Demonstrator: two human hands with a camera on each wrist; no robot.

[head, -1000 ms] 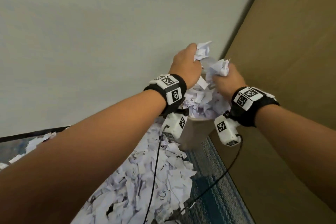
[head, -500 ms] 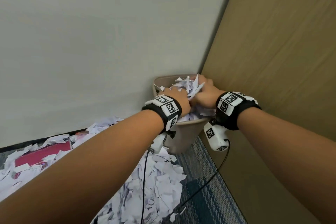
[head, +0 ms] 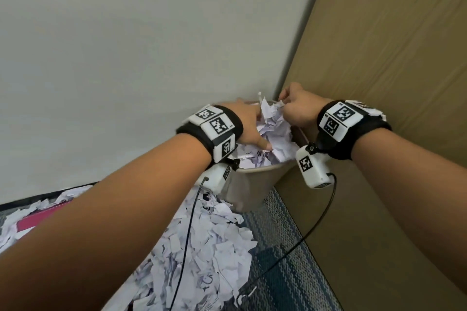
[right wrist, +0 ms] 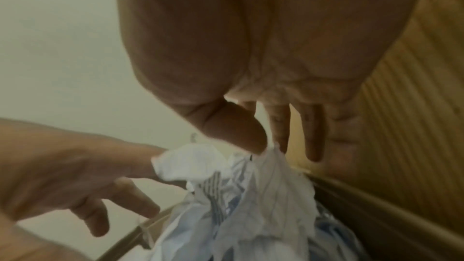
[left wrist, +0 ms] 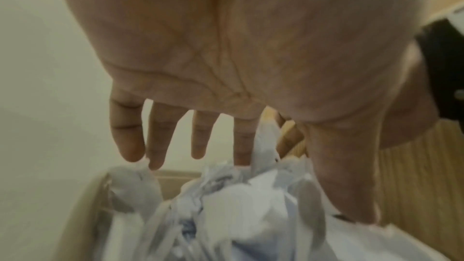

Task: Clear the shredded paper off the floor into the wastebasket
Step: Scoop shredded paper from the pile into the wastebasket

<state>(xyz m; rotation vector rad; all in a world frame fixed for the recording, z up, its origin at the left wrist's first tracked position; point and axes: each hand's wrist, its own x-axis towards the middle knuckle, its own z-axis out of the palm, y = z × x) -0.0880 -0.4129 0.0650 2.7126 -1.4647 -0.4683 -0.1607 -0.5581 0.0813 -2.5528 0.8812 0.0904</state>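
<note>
The tan wastebasket [head: 247, 189] stands in the corner, heaped above its rim [left wrist: 83, 195] with shredded paper [head: 273, 134]. Just over the heap, my left hand [head: 250, 124] has its fingers [left wrist: 163, 136] straight and spread; its thumb touches the paper [left wrist: 238, 205]. My right hand [head: 295, 108] hovers at the far right of the basket. In the right wrist view its thumb and a finger [right wrist: 281, 136] pinch the raised tip of a crumpled piece [right wrist: 263, 186]. A thick pile of shredded paper [head: 214, 247] covers the floor in front of the basket.
A pale wall [head: 126, 33] is behind the basket and a wooden panel [head: 379, 58] stands close on its right. A red flat item [head: 38, 219] lies half under scraps at the left. Black wrist cables [head: 187, 247] hang over the striped carpet [head: 278, 235].
Both hands brought clumps of paper down from above the basket and pushed them in. They have now moved apart; the left hand has opened and let go.
</note>
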